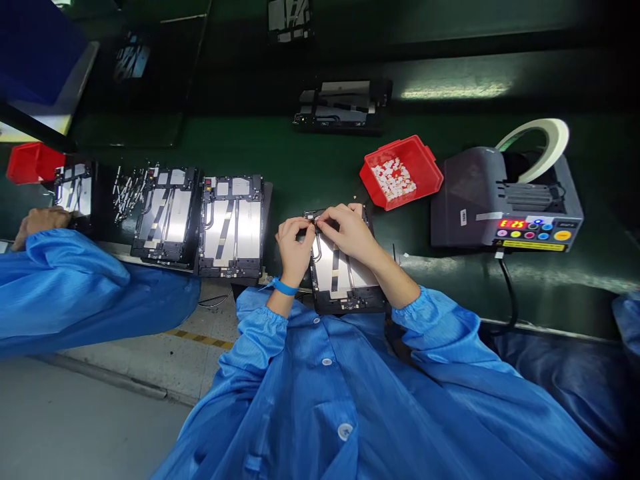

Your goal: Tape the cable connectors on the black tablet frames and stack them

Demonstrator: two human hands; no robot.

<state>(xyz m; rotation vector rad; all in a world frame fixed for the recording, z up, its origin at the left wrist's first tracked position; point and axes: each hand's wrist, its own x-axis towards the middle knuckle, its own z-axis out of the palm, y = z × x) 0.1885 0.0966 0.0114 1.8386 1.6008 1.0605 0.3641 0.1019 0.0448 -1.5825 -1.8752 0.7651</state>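
Observation:
An opened tablet [325,270] lies in front of me, its silver inside, black strips and thin cables showing. My left hand [295,247] is at its upper left corner, thumb and forefinger pinched together. My right hand [347,233] reaches across the tablet's top to the same corner, its fingertips also pinched and almost meeting the left ones. Whatever is between the fingertips is too small and too covered to name. A blue band [285,287] circles my left wrist. Just beyond the right hand stands a red bin [423,167] of small white pieces [393,179].
Two opened tablets [233,227] [167,213] lie to my left, beside a pile of small metal strips [131,193]. A co-worker's hand [43,223] rests by another tablet [75,187]. At right stands a tape dispenser [465,193] with a tape roll [555,143]. Another unit [345,107] lies further back.

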